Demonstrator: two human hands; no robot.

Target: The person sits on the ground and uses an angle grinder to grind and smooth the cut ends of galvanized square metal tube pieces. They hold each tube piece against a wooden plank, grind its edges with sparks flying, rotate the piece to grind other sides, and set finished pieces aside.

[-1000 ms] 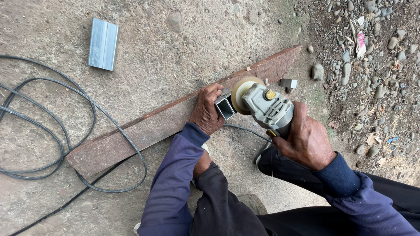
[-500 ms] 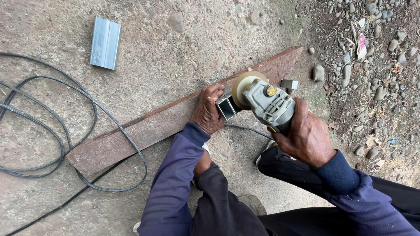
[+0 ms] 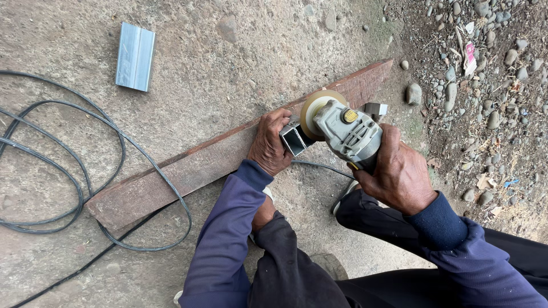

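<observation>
Short square metal tube (image 3: 297,138) lies on the reddish wooden plank (image 3: 188,171), open end facing the viewer, pinned there by the left hand (image 3: 269,142). Left fingers are curled down and clamped over the tube, pressing it onto the plank. Tube looks stiff, hollow and fairly light, with smooth walls and likely sharp cut edges; my guess is it would skid on the wood unless held firmly. Safest hold looks to be the flat sides, back from the open end, away from the disc.

Angle grinder (image 3: 348,132), grey body, yellowish disc touching or just beside the tube's end; I cannot tell which. Right hand (image 3: 399,174) is wrapped tight round the grinder's rear body, fingers closed on it. The grinder looks heavier than the tube and wants a full-hand grip.

A second small metal piece (image 3: 375,108) sits on the plank just behind the grinder. Black cable (image 3: 68,171) loops over the concrete floor (image 3: 228,63) at left and crosses the plank's near end. A silvery channel offcut (image 3: 135,56) lies well apart at upper left. Gravel and litter (image 3: 485,68) at right. Person crouches, dark blue sleeves.
</observation>
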